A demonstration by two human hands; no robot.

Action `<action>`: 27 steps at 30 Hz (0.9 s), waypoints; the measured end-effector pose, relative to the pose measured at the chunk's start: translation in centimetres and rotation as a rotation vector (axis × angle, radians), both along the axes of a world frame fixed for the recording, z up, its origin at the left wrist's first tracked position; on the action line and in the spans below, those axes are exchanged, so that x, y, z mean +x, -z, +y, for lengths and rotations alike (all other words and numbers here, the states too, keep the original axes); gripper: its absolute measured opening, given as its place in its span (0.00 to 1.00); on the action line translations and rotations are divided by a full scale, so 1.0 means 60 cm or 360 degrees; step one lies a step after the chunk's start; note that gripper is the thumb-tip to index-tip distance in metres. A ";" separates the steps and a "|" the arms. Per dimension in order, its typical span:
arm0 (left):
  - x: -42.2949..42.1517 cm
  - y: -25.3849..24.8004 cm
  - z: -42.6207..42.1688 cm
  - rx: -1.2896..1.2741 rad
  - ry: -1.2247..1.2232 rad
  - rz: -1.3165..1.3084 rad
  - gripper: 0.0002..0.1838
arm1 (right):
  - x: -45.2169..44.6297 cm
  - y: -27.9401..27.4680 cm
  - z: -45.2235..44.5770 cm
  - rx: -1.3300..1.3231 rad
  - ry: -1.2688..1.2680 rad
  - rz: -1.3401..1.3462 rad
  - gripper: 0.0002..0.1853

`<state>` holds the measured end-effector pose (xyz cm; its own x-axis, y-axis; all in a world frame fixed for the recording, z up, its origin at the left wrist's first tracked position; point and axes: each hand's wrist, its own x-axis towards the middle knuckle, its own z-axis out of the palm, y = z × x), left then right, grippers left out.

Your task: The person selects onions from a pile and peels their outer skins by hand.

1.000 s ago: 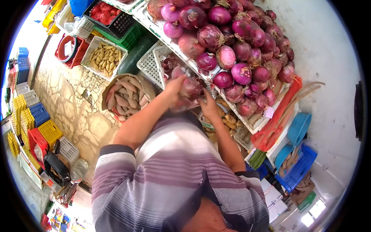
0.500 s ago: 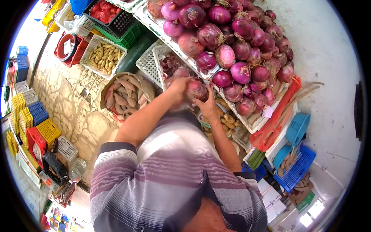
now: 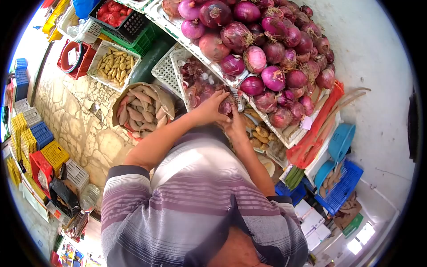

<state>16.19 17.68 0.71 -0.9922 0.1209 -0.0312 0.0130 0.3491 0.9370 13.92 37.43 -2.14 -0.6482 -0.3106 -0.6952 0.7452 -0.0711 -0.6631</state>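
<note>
Between my two hands is a red onion [image 3: 226,107], mostly hidden behind fingers. My left hand [image 3: 209,109] is curled over it from the left and above. From below and the right, my right hand [image 3: 235,126] closes on it, fingertips close to those of the left. Just behind them stands a white crate [image 3: 179,70] with loose dark onion skins [image 3: 192,71] and some onions in it; a clear plastic bag seems to lie there too. A large heap of red onions [image 3: 271,53] rises beyond, on a white tray [image 3: 290,141].
A sack of sweet potatoes [image 3: 141,109] stands on the stone floor to the left, near a crate of small yellowish produce [image 3: 116,66]. Ginger-like roots [image 3: 260,133] lie right of my hands. Red netting [image 3: 311,147] and blue baskets [image 3: 342,180] are farther right.
My left hand has moved over the top of the onion, covering much of what showed before. My right hand has shifted slightly downward and left. The whole view has tilted a little.
</note>
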 end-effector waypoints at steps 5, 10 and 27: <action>0.010 0.001 -0.012 0.0291 -0.0292 -0.0016 0.28 | 0.011 0.004 -0.010 0.0035 -0.0124 0.0193 0.30; -0.002 0.019 -0.053 0.0447 -0.0500 -0.0667 0.28 | 0.008 -0.057 -0.037 -0.0309 0.0392 -0.0465 0.35; 0.012 0.003 -0.016 0.2146 -0.0273 -0.1040 0.32 | 0.014 -0.072 -0.002 -0.0783 -0.0135 -0.0802 0.37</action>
